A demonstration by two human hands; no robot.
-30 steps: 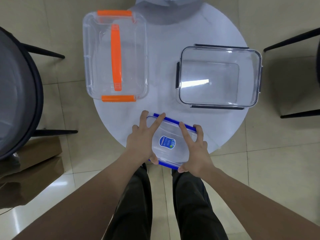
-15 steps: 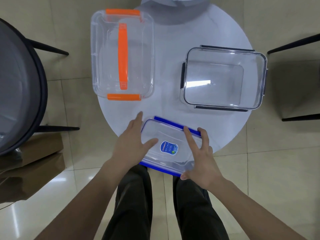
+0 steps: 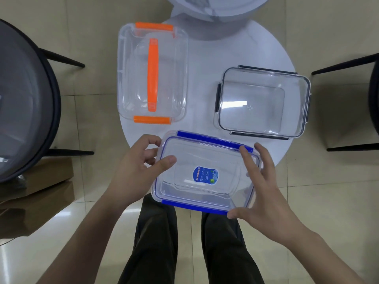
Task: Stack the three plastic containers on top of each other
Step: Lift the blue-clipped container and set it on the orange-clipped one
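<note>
A clear container with blue clips and a blue sticker is held at the near edge of the round white table, jutting out over my legs. My left hand grips its left end, thumb on the lid. My right hand holds its right end, fingers spread along the rim. A clear container with an orange handle and orange clips sits at the table's left, overhanging the edge. A clear container with dark clips sits at the right.
A dark round chair stands to the left, and dark chair legs show at the right. Brown cardboard lies on the tiled floor at lower left. A white object sits at the table's far edge.
The blue-clipped container has come up and toward me. Both hands have slid outward from its lid to its two ends. The other two containers have stayed put.
</note>
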